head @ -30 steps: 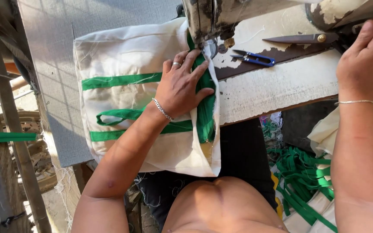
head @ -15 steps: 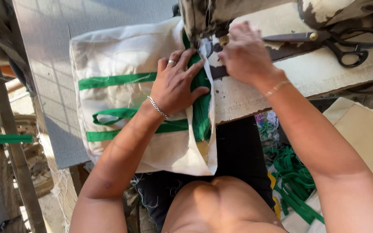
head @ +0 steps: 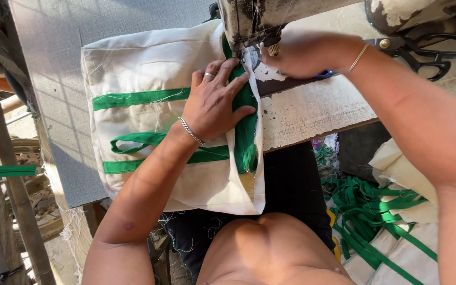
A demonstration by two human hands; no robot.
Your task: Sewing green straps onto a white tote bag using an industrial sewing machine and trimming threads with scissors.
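Left hand (head: 215, 108) fingers spread flat pinning the bag (head: 149, 121) beside the needle (head: 249, 45); right hand (head: 304, 53) grip unclear; keep the green edge (head: 246, 134) straight.

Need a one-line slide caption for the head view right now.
Left hand flat on a cream bag with green trim, right hand at the sewing machine needle.

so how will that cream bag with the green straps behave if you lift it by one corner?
Probably floppy: the cream cloth bag drapes over the table edge and wrinkles under the left hand. Likely light, being thin fabric. Its loose green strap may snag, and unlikely to slide on rough wood.
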